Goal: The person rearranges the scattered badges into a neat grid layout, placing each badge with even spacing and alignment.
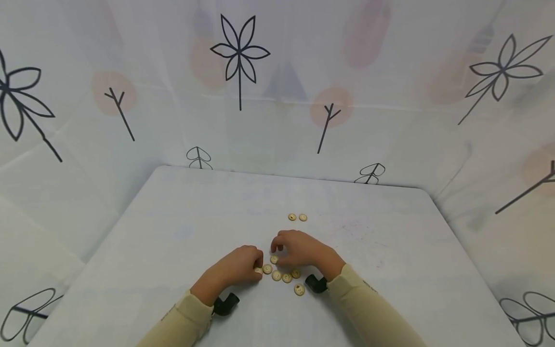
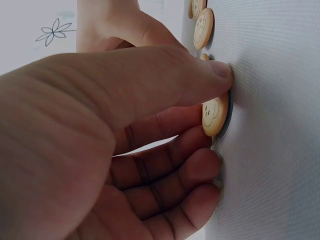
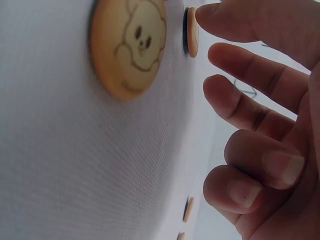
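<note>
My left hand (image 1: 240,265) is low over the white table, left of a loose cluster of small round tan discs. Its thumb and fingertips pinch a cookie-like disc (image 2: 214,118), whose line-drawn face the thumb partly covers. Over the cluster's right side is my right hand (image 1: 302,248), with its fingers loosely bent and spread from the thumb. The thumb tip is at the edge of another disc (image 3: 192,33); whether it touches cannot be told. Nearer the right wrist camera, a disc (image 3: 145,50) lies flat with a drawn bear face.
Two discs, one of them the right-hand one (image 1: 303,217), lie side by side beyond my hands. A single disc (image 1: 299,289) is nearest to me. The white table (image 1: 195,207) meets a patterned cloth backdrop (image 1: 277,130) at its back and sides.
</note>
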A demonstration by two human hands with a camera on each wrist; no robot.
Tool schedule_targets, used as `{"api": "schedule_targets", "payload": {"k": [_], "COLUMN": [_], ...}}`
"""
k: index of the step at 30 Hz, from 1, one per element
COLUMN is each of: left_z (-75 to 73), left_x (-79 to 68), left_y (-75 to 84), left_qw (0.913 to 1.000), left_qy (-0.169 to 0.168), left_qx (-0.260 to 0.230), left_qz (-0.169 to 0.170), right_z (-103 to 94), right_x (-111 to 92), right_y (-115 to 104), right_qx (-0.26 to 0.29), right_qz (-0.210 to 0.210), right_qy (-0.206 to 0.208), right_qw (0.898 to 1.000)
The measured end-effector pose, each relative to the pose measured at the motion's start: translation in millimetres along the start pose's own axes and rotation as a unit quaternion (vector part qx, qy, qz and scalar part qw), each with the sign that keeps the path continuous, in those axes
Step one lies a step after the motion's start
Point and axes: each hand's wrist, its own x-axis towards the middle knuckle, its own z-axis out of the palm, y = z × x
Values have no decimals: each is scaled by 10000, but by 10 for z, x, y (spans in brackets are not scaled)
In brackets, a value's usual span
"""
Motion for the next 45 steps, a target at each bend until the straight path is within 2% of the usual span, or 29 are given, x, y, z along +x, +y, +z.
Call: {"api": "schedule_targets", "payload": {"k": [22,32,45], "left_z": [1,-3,28], "left_x": [0,-6,14], "left_y": [-14,3,-21], "left_qw": [9999,9999,9999], "left_qy": [19,56,42], "left_qx": [-9,22,-5], "left_qz": [104,121,106], "right_z": [62,53,40], "right_x": [37,36,26], "right_y": [-27,-48,-61], "right_qx": [-264,-211,-294], "right_qz": [-151,-241,-273], "right_qy": [-85,-110,-21], "right_qw": [9995,9994,9992]}}
